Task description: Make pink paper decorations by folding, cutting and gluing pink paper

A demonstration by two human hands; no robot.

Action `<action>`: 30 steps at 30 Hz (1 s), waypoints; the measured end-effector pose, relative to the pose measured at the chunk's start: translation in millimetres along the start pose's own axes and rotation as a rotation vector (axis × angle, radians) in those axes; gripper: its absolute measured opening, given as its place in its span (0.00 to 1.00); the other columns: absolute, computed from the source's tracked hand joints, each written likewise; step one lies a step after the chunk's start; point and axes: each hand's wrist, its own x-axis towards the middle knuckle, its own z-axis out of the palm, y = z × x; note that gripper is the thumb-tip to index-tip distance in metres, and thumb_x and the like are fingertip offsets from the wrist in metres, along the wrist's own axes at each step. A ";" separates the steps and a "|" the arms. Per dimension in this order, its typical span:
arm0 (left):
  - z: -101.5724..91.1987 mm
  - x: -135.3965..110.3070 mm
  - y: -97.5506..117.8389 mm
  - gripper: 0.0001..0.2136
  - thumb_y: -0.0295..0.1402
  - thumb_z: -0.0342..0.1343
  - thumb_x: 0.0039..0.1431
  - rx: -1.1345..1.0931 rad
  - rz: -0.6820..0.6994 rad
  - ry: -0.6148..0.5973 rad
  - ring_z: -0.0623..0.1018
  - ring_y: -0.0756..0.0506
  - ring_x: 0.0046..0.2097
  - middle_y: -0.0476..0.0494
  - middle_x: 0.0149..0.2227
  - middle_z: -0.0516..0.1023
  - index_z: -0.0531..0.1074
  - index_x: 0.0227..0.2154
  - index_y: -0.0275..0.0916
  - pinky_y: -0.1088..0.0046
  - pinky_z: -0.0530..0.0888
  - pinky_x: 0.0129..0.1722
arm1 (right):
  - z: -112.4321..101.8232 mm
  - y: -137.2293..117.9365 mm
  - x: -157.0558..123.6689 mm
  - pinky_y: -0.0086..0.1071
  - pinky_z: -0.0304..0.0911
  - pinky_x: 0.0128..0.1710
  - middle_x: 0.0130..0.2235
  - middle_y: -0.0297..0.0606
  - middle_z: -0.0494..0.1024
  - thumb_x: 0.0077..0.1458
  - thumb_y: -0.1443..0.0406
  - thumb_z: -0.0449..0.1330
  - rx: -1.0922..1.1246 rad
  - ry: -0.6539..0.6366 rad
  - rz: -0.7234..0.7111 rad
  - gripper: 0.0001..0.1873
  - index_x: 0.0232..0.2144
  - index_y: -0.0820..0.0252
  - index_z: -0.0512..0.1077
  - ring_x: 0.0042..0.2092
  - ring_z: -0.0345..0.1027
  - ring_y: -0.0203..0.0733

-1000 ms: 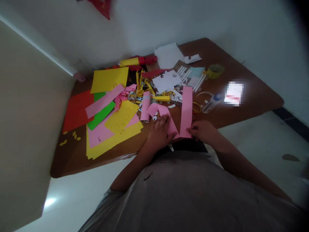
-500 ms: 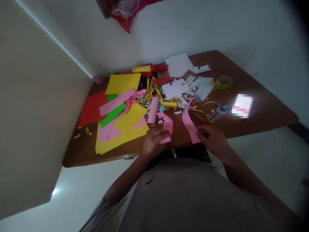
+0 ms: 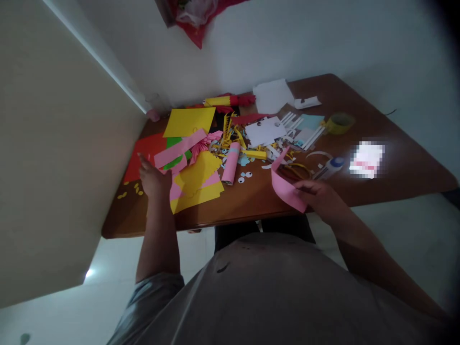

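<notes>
My right hand (image 3: 314, 194) pinches the lower end of a curved pink paper strip (image 3: 283, 187) near the table's front edge. The strip's narrow tip rises toward the scissors, which are partly hidden behind it. Over the left side of the table, my left hand (image 3: 154, 179) has its fingers stretched apart, with nothing seen in them. Beside its thumb a pink paper piece (image 3: 179, 166) lies on the coloured sheets. Between the hands are a pink paper tube (image 3: 232, 163) with a light blue band and two googly eyes (image 3: 241, 180).
Yellow sheets (image 3: 190, 122), a red sheet (image 3: 143, 143) and small yellow cutouts (image 3: 122, 195) lie on the left. Paper scraps (image 3: 233, 136) crowd the middle. A glue bottle (image 3: 332, 165), a tape roll (image 3: 339, 123) and a bright blurred rectangle (image 3: 367, 159) are on the right.
My left hand has moved left and opened, and the pink piece it held now lies on the sheets. Both googly eyes show now. The strip in my right hand has tilted and bent more.
</notes>
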 end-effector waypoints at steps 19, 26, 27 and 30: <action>98.5 -148.5 151.4 0.46 0.72 0.31 0.72 -1.024 -0.571 -0.553 0.83 0.32 0.65 0.30 0.66 0.81 0.75 0.65 0.40 0.44 0.79 0.66 | 13.7 -11.7 -26.6 0.31 0.63 0.26 0.35 0.38 0.86 0.57 0.50 0.71 0.056 -0.120 0.085 0.18 0.43 0.53 0.88 0.30 0.72 0.40; 55.4 -146.0 116.3 0.41 0.63 0.76 0.49 -0.594 -0.477 -0.977 0.88 0.33 0.51 0.33 0.54 0.88 0.82 0.60 0.41 0.58 0.83 0.48 | -4.8 1.0 -22.8 0.30 0.61 0.26 0.37 0.39 0.86 0.52 0.49 0.75 0.084 -0.052 0.109 0.22 0.44 0.55 0.87 0.30 0.72 0.39; 52.6 -150.3 111.5 0.33 0.56 0.78 0.50 -0.468 -0.485 -0.995 0.88 0.37 0.45 0.38 0.47 0.90 0.85 0.55 0.42 0.64 0.82 0.43 | -6.3 2.8 -21.5 0.30 0.63 0.27 0.37 0.39 0.87 0.52 0.49 0.75 0.078 -0.060 0.105 0.22 0.44 0.55 0.87 0.31 0.73 0.40; 48.2 -161.1 100.4 0.20 0.52 0.74 0.56 -0.297 -0.537 -0.928 0.82 0.45 0.32 0.46 0.31 0.86 0.86 0.38 0.40 0.71 0.77 0.33 | -9.1 10.0 -17.4 0.31 0.66 0.31 0.39 0.39 0.88 0.50 0.51 0.77 0.018 -0.127 0.134 0.24 0.47 0.54 0.86 0.35 0.76 0.41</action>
